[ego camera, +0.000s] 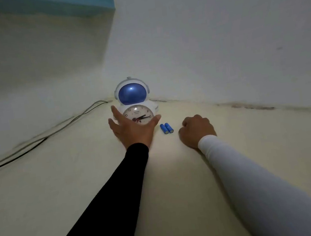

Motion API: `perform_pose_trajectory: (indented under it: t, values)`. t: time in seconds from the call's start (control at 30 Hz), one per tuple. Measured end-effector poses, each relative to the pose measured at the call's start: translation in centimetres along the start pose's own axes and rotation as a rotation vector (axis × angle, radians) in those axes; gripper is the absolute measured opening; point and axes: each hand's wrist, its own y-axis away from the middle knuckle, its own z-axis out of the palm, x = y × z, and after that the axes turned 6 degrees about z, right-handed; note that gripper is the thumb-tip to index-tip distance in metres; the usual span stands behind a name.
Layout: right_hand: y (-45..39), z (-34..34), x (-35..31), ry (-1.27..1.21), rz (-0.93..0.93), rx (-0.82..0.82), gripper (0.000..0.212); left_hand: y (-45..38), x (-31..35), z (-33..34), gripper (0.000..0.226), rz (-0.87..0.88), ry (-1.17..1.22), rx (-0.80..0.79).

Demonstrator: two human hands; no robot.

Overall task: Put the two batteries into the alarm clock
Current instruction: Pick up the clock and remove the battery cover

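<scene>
An astronaut-shaped alarm clock (pixel 133 99), white with a blue visor dome and a round dial below, stands upright near the wall corner, its face toward me. Two blue batteries (pixel 166 128) lie side by side on the pale surface just right of the clock. My left hand (pixel 132 130), in a black sleeve, is spread open right in front of the clock's base, covering the lower edge of the dial; I cannot tell whether it touches the clock. My right hand (pixel 196 130), in a white sleeve, rests as a closed fist on the surface right of the batteries, holding nothing visible.
Two cables (pixel 41 138) run along the surface from the left toward the corner behind the clock. White walls meet close behind the clock. A blue-framed edge (pixel 95 1) hangs at the top left. Dark stains line the wall seam (pixel 247 105) at right.
</scene>
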Motion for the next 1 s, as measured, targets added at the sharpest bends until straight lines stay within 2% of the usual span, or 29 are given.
perform_pose_trajectory:
  t: [0.13,0.4,0.53,0.6,0.73,0.83,0.9,1.0]
  values:
    - [0.1,-0.2,-0.2,0.032,0.0,-0.001,0.035,-0.6,-0.2,-0.2,0.142,-0.017,0.051,-0.047]
    - [0.2,-0.3,0.1,0.017,-0.01,-0.007,0.035,-0.4,-0.2,-1.7,0.126,-0.01,0.235,0.0]
    - [0.4,-0.5,0.2,-0.011,0.004,-0.012,0.036,-1.3,-0.6,-2.8,0.116,-0.034,0.458,0.04]
    - [0.4,-0.5,0.2,-0.019,0.007,-0.012,0.036,-1.6,-0.4,-3.1,0.11,-0.105,0.619,0.022]
    - [0.3,-0.6,0.1,-0.013,0.013,-0.01,0.035,-1.3,0.6,-4.3,0.082,-0.34,0.906,-0.128]
    - [0.3,-0.6,0.1,-0.005,0.012,-0.005,0.035,-1.4,0.6,-5.6,0.054,-0.459,1.225,-0.271]
    - [0.2,-0.6,0.1,-0.008,0.01,-0.003,0.035,-1.4,0.5,-6.5,0.06,-0.492,1.371,-0.35]
    - [0.2,-0.5,0.2,-0.002,0.007,0.0,0.035,-1.9,-0.1,-7.1,0.078,-0.495,1.421,-0.438]
